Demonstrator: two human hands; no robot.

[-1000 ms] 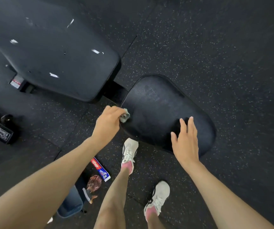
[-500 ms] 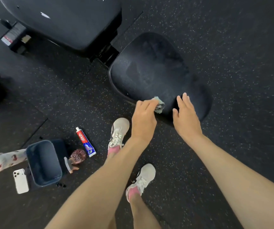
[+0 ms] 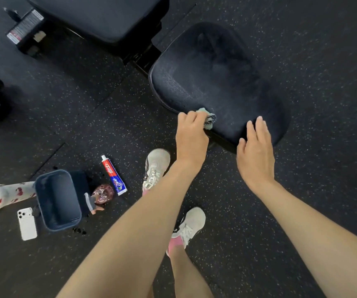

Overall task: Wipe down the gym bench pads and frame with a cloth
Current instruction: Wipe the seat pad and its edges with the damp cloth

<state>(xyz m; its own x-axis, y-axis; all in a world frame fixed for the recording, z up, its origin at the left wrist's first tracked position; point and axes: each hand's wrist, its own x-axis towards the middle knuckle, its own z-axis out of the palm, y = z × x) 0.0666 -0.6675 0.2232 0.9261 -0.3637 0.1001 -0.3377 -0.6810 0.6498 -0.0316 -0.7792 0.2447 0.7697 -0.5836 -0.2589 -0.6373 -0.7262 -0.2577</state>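
The seat pad (image 3: 216, 82) of the bench is black, with a fine grainy skin and a rounded outline that is wider at its near right end. A dull, smeared patch shows on its middle. The cloth (image 3: 208, 119) is small, pale green and crumpled. It lies on the near left edge of this pad, under the left hand (image 3: 191, 136), whose fingers are curled and clamped on it. The right hand (image 3: 256, 151) rests just beside, on the near rim of the same pad, with the fingers straight and close together and the thumb a little apart.

Far left, the long back pad (image 3: 108, 16) has a smooth black cover and soft rounded corners. A black metal frame (image 3: 143, 59) joins the two pads.

The floor (image 3: 324, 190) is dark rubber with white speckles, laid in tiles with thin seams. It is open to the right of the seat. On the near left lie a blue plastic tub (image 3: 59, 196), a toothpaste tube (image 3: 113, 175) and a white phone (image 3: 27, 223), well apart from the bench.
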